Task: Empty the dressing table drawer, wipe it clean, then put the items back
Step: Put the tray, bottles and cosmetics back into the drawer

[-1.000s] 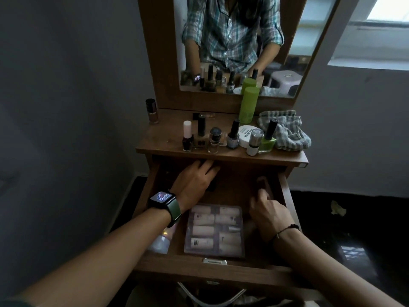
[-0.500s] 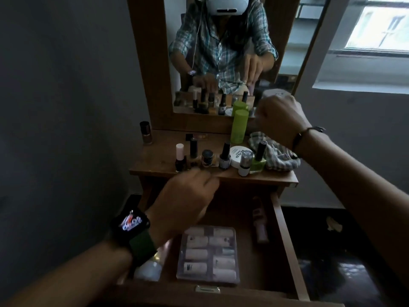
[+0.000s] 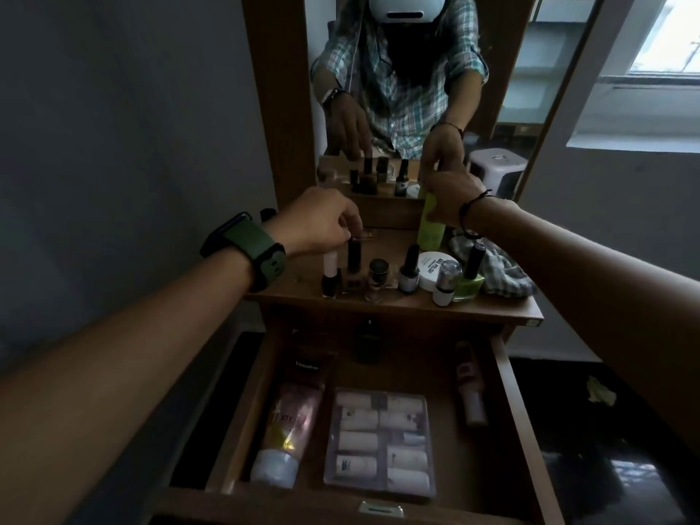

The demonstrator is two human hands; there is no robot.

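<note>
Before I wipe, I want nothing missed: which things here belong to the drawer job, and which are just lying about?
Job:
- drawer
- tube
- clear case
- pink bottle
- polish bottles on the tabletop
- checked cloth
- left hand, right hand

Lying about:
- stool
- yellow scrap on the floor

Both forearms were bare; the left wrist carried a smartwatch (image 3: 246, 248) with a dark case on a green strap, left of centre; the right wrist wore a thin black cord bracelet (image 3: 466, 214); the mirror at the top showed a teal-and-white checked shirt (image 3: 401, 96), sleeves rolled, and a white headset (image 3: 401, 7).
</note>
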